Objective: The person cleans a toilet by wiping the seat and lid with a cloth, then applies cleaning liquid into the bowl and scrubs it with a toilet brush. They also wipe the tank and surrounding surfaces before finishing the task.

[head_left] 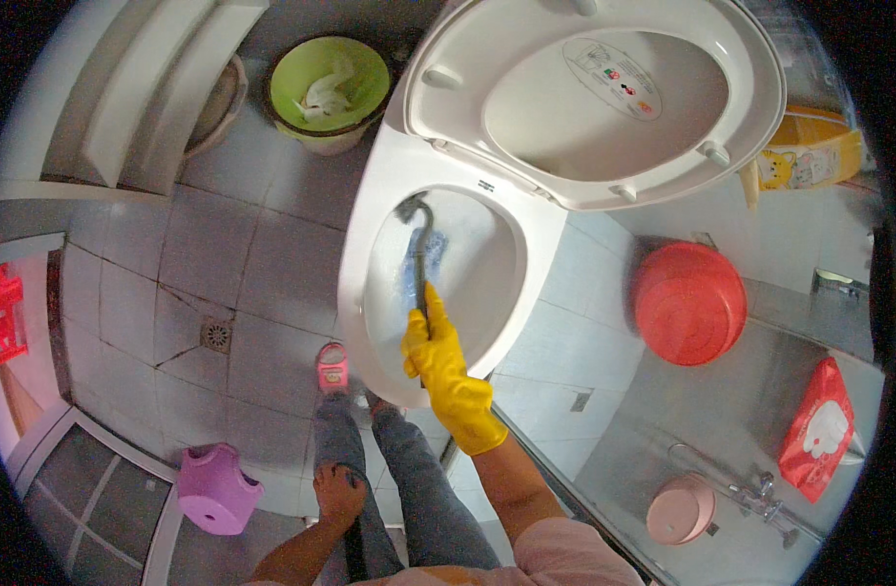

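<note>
In a yellow rubber glove, my right hand (448, 376) is closed around the grey handle of a toilet brush (420, 259). The brush's curved neck ends in dark bristles against the upper left inner wall of the toilet bowl (487, 283). Blue liquid (428, 256) lies in the bowl beside the handle. Above it, the toilet seat and lid (448, 107) are raised; an oval printed sticker shows on the lid. My bare left hand (340, 493) rests on my left knee, its fingers laid over the grey trouser leg.
A green bin (333, 127) with a white bag inside stands left of the toilet. On the right are a red basin (690, 303), a pink bucket (680, 510), a red package (817, 430) and a glass panel. A purple stool (216, 488) and a floor drain (215, 335) are at left.
</note>
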`<state>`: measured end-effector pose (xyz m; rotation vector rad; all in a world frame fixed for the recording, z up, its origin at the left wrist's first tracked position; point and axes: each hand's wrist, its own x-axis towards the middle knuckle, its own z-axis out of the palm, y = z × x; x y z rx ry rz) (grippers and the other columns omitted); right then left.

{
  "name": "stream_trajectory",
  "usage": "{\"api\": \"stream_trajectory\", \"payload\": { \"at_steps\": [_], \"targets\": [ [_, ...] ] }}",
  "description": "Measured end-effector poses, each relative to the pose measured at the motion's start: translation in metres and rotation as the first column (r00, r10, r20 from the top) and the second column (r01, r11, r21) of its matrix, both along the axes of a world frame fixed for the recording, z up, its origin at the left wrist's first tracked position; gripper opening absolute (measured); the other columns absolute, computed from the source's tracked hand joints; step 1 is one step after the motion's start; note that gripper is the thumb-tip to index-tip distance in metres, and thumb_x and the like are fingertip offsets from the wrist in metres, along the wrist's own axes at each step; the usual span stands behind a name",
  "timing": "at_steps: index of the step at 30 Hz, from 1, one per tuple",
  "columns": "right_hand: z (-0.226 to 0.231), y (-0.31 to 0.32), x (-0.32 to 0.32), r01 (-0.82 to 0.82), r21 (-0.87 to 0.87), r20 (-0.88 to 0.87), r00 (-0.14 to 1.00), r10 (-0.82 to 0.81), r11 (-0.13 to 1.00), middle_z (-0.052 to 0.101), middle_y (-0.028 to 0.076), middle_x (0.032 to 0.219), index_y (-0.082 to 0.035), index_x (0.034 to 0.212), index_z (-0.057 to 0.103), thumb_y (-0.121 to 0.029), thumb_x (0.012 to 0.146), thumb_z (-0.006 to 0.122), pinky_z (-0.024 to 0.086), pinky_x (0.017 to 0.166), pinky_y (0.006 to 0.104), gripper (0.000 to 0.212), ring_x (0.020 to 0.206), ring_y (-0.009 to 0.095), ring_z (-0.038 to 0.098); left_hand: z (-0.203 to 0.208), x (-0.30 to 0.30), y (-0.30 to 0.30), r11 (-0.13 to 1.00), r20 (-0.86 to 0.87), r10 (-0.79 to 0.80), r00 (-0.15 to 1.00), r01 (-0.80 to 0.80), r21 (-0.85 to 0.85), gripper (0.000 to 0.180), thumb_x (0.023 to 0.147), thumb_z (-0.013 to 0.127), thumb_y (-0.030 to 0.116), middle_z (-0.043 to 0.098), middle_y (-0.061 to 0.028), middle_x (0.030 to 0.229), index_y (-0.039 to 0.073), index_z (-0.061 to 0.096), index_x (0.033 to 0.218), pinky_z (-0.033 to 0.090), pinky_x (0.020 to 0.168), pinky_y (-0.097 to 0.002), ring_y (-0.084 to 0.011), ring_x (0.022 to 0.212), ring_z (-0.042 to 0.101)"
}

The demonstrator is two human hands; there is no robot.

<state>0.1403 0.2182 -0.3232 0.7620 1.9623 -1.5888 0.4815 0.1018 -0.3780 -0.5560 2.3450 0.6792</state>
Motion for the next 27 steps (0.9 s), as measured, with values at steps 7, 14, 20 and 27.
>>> {"api": "stream_trajectory", "payload": {
  "at_steps": [7,14,20,27],
  "targets": [
    [-0.020,0.053,0.018,0.230,0.061,0.053,0.971,-0.233,0.971,0.050,0.003,0.064,-0.028,0.144,0.024,-0.015,0.094,0.045,0.039,0.039,0.0288,0.055,0.046,0.013,0.045,0.006,-0.003,0.000,0.998,0.087,0.039,0.995,-0.042,0.040,0.032,0.070,0.062,0.023,0.047,-0.0167,0.110,0.005,0.059,0.097,0.034,0.095,-0.0492,-0.0354,0.109,0.043],
    [-0.033,0.038,0.011,0.158,0.072,0.192,0.967,-0.169,0.985,0.044,0.001,0.060,-0.025,0.138,0.035,-0.019,0.093,0.048,0.033,0.036,0.0297,0.047,0.042,0.013,0.039,-0.003,0.007,-0.005,0.995,0.105,0.068,0.992,-0.075,0.063,0.032,0.070,0.062,0.022,0.048,-0.0161,0.110,0.005,0.060,0.097,0.034,0.094,-0.0498,-0.0350,0.109,0.043],
    [-0.015,0.046,0.003,0.050,0.030,0.250,0.967,-0.055,0.998,0.044,0.001,0.062,-0.020,0.138,0.036,-0.016,0.094,0.044,0.035,0.039,0.0282,0.044,0.044,0.012,0.039,0.010,-0.001,-0.001,0.989,0.121,0.099,0.988,-0.111,0.097,0.034,0.070,0.062,0.021,0.048,-0.0157,0.111,0.004,0.061,0.099,0.033,0.096,-0.0491,-0.0345,0.112,0.042],
    [-0.012,0.140,-0.027,-0.841,0.524,0.591,0.246,0.768,-0.134,0.063,0.010,0.083,-0.012,0.139,0.033,-0.015,0.092,0.040,0.047,0.055,0.0340,0.047,0.072,0.019,0.060,0.001,0.016,0.002,0.993,0.090,0.088,0.992,-0.094,0.065,0.031,0.071,0.063,0.022,0.047,-0.0158,0.111,0.005,0.060,0.097,0.033,0.096,-0.0486,-0.0346,0.113,0.041]
  ]
}}
